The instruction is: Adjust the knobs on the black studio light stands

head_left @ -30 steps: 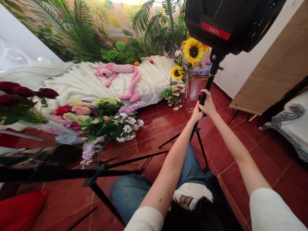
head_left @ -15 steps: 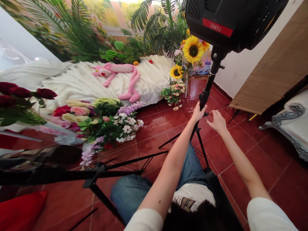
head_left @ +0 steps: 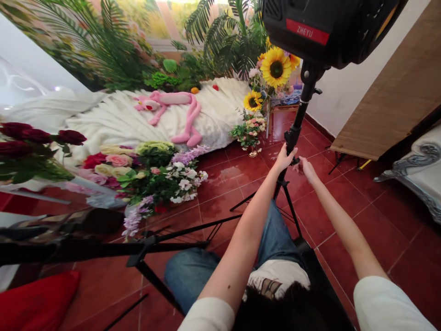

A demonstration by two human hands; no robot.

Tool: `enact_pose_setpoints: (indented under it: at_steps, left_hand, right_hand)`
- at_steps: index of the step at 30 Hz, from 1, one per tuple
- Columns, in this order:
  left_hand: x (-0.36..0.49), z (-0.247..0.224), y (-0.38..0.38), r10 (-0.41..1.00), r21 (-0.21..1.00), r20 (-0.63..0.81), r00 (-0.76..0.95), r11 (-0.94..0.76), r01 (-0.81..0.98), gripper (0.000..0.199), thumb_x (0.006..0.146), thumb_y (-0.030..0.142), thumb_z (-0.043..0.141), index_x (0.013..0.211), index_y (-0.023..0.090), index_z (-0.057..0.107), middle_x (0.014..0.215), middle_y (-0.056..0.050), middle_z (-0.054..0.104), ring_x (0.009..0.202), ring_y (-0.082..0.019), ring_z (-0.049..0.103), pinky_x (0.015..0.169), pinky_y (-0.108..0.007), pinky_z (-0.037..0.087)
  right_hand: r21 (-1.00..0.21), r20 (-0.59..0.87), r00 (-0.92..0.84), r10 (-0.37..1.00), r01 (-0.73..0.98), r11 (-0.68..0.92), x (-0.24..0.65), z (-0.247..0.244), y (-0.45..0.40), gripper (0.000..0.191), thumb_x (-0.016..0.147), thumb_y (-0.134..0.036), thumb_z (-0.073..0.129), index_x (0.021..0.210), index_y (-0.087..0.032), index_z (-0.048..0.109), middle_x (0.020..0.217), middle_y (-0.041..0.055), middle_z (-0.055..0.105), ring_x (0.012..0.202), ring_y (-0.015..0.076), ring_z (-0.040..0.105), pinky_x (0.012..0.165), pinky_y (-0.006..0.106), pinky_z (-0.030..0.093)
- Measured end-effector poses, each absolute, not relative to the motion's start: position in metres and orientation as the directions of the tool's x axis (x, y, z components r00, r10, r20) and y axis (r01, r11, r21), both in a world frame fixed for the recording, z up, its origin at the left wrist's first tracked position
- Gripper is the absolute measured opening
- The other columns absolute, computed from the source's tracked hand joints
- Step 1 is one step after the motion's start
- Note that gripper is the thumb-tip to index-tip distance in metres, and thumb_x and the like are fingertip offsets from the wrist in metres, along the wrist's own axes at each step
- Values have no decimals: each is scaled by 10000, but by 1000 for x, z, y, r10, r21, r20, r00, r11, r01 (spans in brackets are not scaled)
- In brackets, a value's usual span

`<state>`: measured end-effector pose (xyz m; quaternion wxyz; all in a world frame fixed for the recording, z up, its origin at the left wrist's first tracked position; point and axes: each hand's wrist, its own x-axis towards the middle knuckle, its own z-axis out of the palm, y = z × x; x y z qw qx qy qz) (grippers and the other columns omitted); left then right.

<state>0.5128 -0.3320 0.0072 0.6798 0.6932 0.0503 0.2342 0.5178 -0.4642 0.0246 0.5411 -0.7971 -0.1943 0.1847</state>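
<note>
A black light stand (head_left: 296, 123) rises between my hands and carries a large black studio light (head_left: 324, 34) with a red "ZHEYU" label. My left hand (head_left: 285, 158) is wrapped round the stand's pole, just below a clamp collar. On the pole's right side a small dark knob (head_left: 295, 161) sticks out. My right hand (head_left: 306, 169) is at this knob with its fingers curled in; they are slightly blurred and partly hide each other. Lower down, the stand's legs (head_left: 291, 209) spread on the floor by my knee.
Another black tripod (head_left: 138, 257) crosses on the left. Artificial flowers (head_left: 155, 172) stand before a white draped surface (head_left: 220, 112) with a pink plush toy (head_left: 175, 99). Sunflowers (head_left: 275, 69) stand behind the pole. A brown panel (head_left: 375, 110) and an ornate white sofa (head_left: 422, 165) are right.
My right hand has turned and moved slightly left onto the knob, its fingers curling in from a more open pose. My left hand stays on the pole. The view has shifted a little.
</note>
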Motion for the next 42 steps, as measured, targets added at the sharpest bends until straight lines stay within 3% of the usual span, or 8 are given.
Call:
enact_pose_setpoints:
  at_steps: [4, 10, 18, 22, 24, 29, 37, 42]
  left_hand:
    - [512, 8, -332, 385, 965, 261, 885, -70, -254, 241, 899, 328, 618, 1070, 172, 551, 958, -29, 611, 860, -137, 581, 897, -311, 495]
    - [512, 6, -332, 401, 966, 257, 879, -72, -250, 220, 897, 301, 626, 1056, 170, 552, 899, -13, 601, 805, -126, 573, 844, -289, 507]
    - [510, 9, -333, 420, 968, 249, 873, -109, -224, 231, 895, 341, 635, 1048, 182, 565, 901, -8, 608, 827, -124, 558, 862, -276, 498]
    - [510, 10, -333, 414, 969, 245, 877, -84, -231, 264, 883, 364, 650, 1048, 176, 564, 915, -19, 614, 852, -137, 575, 888, -302, 497]
    - [510, 9, -333, 404, 971, 236, 884, -61, -231, 294, 874, 386, 661, 1053, 173, 564, 921, -27, 617, 847, -140, 588, 874, -307, 501]
    - [513, 4, -332, 404, 966, 255, 879, -64, -251, 297, 873, 433, 661, 1042, 204, 574, 897, -23, 616, 826, -139, 585, 844, -307, 513]
    - [513, 4, -329, 391, 961, 275, 878, -81, -265, 319, 863, 459, 674, 1037, 208, 582, 946, -41, 621, 905, -168, 602, 924, -351, 509]
    - [510, 6, -330, 372, 968, 248, 895, -78, -236, 370, 871, 501, 650, 1080, 206, 572, 961, -41, 635, 878, -158, 619, 904, -350, 518]
  right_hand:
    - [-975, -187, 859, 476, -221, 16, 517, 12, -454, 634, 858, -756, 354, 505, -231, 394, 430, -46, 344, 374, 77, 250, 398, 223, 246]
    - [-977, -190, 913, 362, -213, 24, 513, 11, -448, 561, 858, -707, 495, 575, -223, 493, 464, -17, 487, 362, 82, 337, 359, 239, 250]
    - [-870, -190, 742, 643, -431, 240, 501, 24, -445, 367, 944, -421, 483, 642, -231, 401, 453, -91, 296, 365, 81, 219, 381, 206, 256]
    - [-951, -281, 823, 493, -309, -26, 505, 19, -448, 479, 952, -597, 401, 638, -235, 424, 465, -52, 417, 371, 95, 304, 394, 227, 251]
    - [-975, -139, 928, 346, -68, -211, 503, 18, -454, 554, 930, -706, 362, 676, -230, 487, 549, -2, 545, 444, 122, 449, 448, 239, 323]
    - [-662, 278, 902, 330, 429, -614, 491, 23, -469, 581, 909, -761, 378, 871, -224, 597, 784, 65, 693, 721, 217, 636, 617, 285, 404]
    - [-349, 368, 790, 490, 606, -715, 495, 32, -469, 570, 1024, -576, 235, 922, -180, 632, 909, 132, 696, 773, 234, 637, 619, 296, 376]
    - [-294, 295, 772, 563, 634, -715, 505, 41, -472, 433, 1011, -470, 354, 893, -177, 650, 840, 121, 713, 724, 228, 637, 611, 291, 337]
